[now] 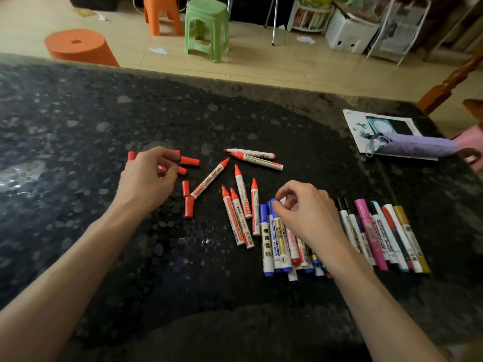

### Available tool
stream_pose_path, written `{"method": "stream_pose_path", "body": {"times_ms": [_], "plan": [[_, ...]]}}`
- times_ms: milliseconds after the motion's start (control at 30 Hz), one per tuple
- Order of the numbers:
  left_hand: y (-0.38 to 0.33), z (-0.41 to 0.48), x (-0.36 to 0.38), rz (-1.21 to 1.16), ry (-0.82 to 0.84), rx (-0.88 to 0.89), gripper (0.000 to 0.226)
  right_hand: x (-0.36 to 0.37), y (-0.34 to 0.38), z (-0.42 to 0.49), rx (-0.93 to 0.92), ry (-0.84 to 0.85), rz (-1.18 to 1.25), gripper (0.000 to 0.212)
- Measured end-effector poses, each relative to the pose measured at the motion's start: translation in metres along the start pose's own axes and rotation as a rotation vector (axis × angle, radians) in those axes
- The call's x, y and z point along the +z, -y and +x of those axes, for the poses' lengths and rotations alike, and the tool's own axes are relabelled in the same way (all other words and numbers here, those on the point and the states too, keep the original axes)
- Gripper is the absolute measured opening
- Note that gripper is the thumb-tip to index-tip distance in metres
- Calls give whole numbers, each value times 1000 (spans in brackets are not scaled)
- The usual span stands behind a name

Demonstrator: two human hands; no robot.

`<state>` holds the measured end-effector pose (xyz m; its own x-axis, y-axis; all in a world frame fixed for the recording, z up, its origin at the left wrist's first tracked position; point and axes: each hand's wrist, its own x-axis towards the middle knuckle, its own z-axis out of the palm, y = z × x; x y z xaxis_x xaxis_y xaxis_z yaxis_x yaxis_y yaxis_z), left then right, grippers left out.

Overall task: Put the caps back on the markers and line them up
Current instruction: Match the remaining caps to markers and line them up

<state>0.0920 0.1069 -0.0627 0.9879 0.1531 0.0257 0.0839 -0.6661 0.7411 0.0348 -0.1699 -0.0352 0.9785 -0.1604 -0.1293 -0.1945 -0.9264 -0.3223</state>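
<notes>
Several uncapped red markers [241, 218] lie scattered on the dark stone table [78, 126]. Loose red caps [190, 161] lie to their left. My left hand [146, 176] hovers over the caps with curled fingers, and a red cap shows between its fingertips. A row of capped markers [386, 231] in blue, black, pink, red and gold lies side by side at the right. My right hand [305, 212] rests on this row, its thumb and forefinger pinching the blue cap end of a marker [275, 205]. Part of the row is hidden under this hand.
A paper sheet [358, 126] with a folded purple umbrella [415, 146] on it lies at the table's far right. Beyond the table edge stand orange [81, 45] and green stools [206, 27]. A wooden chair [449, 84] stands at the right.
</notes>
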Motion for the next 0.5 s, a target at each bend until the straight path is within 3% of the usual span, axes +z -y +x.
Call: {"method": "stream_pose_path", "body": {"times_ms": [167, 300, 500], "plan": [[4, -3, -1, 127, 103, -43, 13, 25, 22, 20, -96, -56, -51, 15], [10, -3, -4, 203, 177, -88, 7, 37, 32, 31, -67, -103, -202, 24], [22, 2, -24, 235, 42, -166, 14, 44, 37, 39, 36, -107, -261, 36]]}}
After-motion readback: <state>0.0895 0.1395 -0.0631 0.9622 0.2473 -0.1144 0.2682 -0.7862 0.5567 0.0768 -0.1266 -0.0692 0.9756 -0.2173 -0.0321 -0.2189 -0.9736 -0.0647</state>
